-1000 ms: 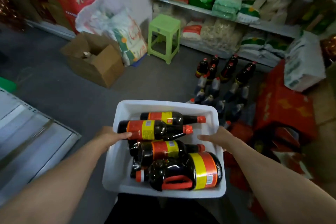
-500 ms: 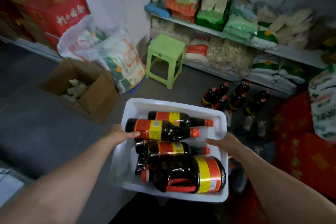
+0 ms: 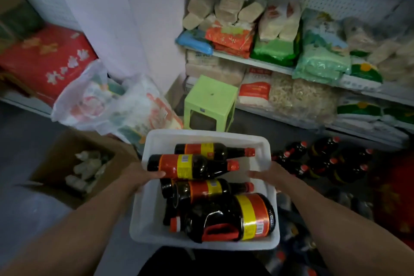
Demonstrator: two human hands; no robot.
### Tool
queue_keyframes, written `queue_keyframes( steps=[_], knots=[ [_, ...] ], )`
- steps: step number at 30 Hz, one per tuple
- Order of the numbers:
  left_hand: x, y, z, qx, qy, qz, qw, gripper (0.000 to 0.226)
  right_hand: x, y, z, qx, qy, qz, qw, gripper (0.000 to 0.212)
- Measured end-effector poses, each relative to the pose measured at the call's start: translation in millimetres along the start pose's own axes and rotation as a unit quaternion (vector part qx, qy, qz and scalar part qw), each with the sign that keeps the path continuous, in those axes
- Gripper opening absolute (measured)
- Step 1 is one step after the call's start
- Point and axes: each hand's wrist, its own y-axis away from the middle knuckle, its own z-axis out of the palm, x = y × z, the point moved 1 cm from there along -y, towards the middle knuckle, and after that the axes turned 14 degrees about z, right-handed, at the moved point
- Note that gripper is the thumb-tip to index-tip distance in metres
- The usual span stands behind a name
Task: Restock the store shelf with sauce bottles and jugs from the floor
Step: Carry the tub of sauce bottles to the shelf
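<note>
Compared with the frame one second earlier, the view has swung toward the shelf [image 3: 257, 62]: the green stool [image 3: 210, 102] now sits just beyond the far rim of the white bin [image 3: 257, 141], and the cardboard box [image 3: 74, 163] has shifted to the bin's left. Left hand [image 3: 136, 175] grips the bin's left rim, thumb lying over the edge and touching the upper bottle [image 3: 190, 166]. Right hand [image 3: 268, 174] grips the right rim, fingers [image 3: 255, 174] curled over the edge into the bin. Four sauce bottles lie on their sides inside, red caps pointing right; a handled jug [image 3: 230, 217] lies across the near end, its label close against the right wall. Bare bin floor shows along the left wall and in the far right corner. More bottles on the floor [image 3: 322, 159] stand right of the bin, below the lowest shelf edge. Open grey floor [image 3: 26, 141] lies to the left, bounded by the box and plastic bags [image 3: 107, 105].
</note>
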Motion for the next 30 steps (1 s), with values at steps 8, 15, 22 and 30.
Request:
queue_keyframes(
  steps=[8,15,22,30],
  knots=[
    [87,-176,-56,-0.029,-0.03,0.027,0.999,0.102,-153,-98,-60,0.019,-0.022,0.044,0.999,0.084],
    [163,-329,-82,-0.093,-0.056,0.05,0.993,0.066,-256,-171,-90,0.049,-0.049,0.066,0.995,0.068],
    [221,-451,-84,-0.138,-0.05,0.067,0.987,0.036,-317,-263,-123,0.051,-0.084,0.094,0.991,0.094],
    [236,-561,-63,-0.13,-0.089,0.024,0.987,0.045,-349,-389,-144,0.067,-0.071,0.112,0.989,0.118]
  ],
)
